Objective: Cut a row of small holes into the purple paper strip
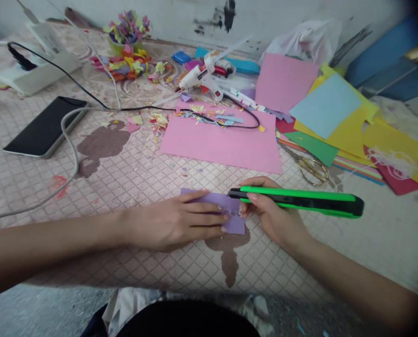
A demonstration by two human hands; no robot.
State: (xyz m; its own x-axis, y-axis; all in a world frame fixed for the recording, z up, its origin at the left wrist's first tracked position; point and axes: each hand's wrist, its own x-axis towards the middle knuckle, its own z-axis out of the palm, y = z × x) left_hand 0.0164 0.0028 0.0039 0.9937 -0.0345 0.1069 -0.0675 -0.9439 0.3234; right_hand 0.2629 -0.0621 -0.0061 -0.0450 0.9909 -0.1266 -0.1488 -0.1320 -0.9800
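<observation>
A small piece of purple paper [237, 226] lies on the cloth-covered table near its front edge, with a few small dark round spots by its right side. My left hand [176, 220] rests flat on it, fingers stretched to the right and covering most of the sheet. In my right hand [268, 213] is a green and black utility knife [300, 200], gripped near its front, with its tip pointing left over the paper's upper right part. Whether the blade is out or touches the paper I cannot tell.
Beyond the hands lies a pink sheet [223, 145] with paper scraps and a black cord. Behind it stands a white glue gun [204, 77]. Gold-handled scissors [312, 171] and coloured papers [328, 105] are at right; a phone [46, 126] and power strip [37, 72] at left.
</observation>
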